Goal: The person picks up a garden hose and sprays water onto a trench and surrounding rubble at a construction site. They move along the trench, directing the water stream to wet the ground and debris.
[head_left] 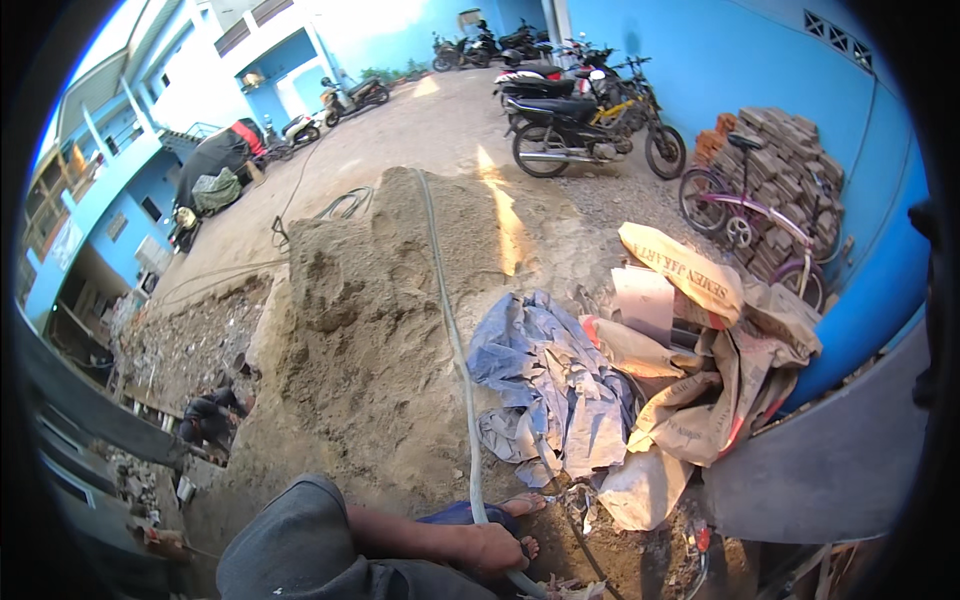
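My left hand [495, 548] is closed around a pale grey-green hose [456, 345] near the bottom of the head view. Below the fist the hose continues toward the lower edge, and above it runs up across a large sand pile [345, 300]. The forearm reaches in from the left, beside dark grey cloth [290, 530]. Just past the fist a bare foot [522, 504] shows on the ground. Crumpled blue-grey sheeting [550, 380] lies to the right of the hose. My right hand does not show.
Torn brown paper sacks [690, 390] are heaped at the right, before a blue pipe [865, 320]. A bicycle [740, 215] leans by stacked paving blocks [785, 150]. Motorcycles [580, 120] stand farther back. At the left, a person in dark clothes [208, 415] is low beside rubble [185, 345].
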Action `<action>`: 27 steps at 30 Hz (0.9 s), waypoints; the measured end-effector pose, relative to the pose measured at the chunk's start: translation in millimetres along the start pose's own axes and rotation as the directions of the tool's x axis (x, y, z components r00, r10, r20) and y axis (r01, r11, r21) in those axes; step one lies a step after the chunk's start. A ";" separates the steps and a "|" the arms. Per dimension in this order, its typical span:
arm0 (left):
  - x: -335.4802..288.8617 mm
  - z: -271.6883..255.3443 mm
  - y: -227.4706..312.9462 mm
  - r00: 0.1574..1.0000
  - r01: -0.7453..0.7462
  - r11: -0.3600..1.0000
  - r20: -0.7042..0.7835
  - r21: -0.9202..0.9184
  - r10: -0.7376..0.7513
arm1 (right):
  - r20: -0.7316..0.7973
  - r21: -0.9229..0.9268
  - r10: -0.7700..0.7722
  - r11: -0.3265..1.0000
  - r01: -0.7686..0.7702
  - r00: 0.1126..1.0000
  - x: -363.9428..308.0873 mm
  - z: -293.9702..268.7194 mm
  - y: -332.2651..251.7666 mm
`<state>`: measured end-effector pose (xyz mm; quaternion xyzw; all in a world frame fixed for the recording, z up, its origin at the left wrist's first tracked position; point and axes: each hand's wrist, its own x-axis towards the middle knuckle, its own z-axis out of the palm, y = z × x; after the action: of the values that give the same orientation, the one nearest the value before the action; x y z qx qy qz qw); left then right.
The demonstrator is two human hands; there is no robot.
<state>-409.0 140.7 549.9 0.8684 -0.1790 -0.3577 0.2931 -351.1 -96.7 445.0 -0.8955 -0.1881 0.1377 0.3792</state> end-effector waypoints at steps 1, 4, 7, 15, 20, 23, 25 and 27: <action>-28.0 7.1 5.4 0.997 0.040 0.999 -0.066 0.016 -0.039 | 0.049 0.020 -0.024 1.000 0.023 0.999 1.8 2.9 -12.9; -101.0 9.1 6.2 0.942 0.159 0.984 -0.311 0.083 -0.126 | 0.203 0.058 -0.136 0.990 0.126 0.970 9.4 13.1 -54.5; -168.7 18.0 2.5 0.759 0.283 0.939 -0.643 0.194 -0.096 | 0.330 0.089 -0.238 0.971 0.221 0.914 15.6 23.0 -89.7; -286.5 53.2 -63.4 -0.331 0.413 0.760 -0.860 -0.501 -0.387 | 0.533 0.118 -0.375 0.921 0.372 0.758 12.5 64.2 -180.0; -364.3 50.2 -150.7 -0.446 0.091 0.720 -0.675 -0.688 -0.588 | 0.543 0.106 -0.348 0.931 0.348 0.765 -0.6 102.4 -271.2; -392.4 78.2 -181.7 -0.294 0.068 0.709 -0.693 -0.702 -0.658 | 0.462 0.312 -0.274 0.940 0.134 0.844 -9.1 144.5 -355.7; -402.2 115.3 -184.6 -0.106 0.050 0.776 -0.776 -0.628 -0.621 | 0.430 0.564 -0.240 0.824 -0.051 0.870 -12.4 172.8 -415.6; -404.0 155.8 -176.7 0.227 -0.112 0.705 -0.708 -0.701 -0.668 | 0.219 0.377 -0.658 0.738 0.560 0.720 -15.1 205.3 -474.4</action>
<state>-778.9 426.7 556.7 0.7658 0.3341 0.1417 0.5309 -554.7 329.8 654.9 -0.6801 -0.5152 0.1805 0.4894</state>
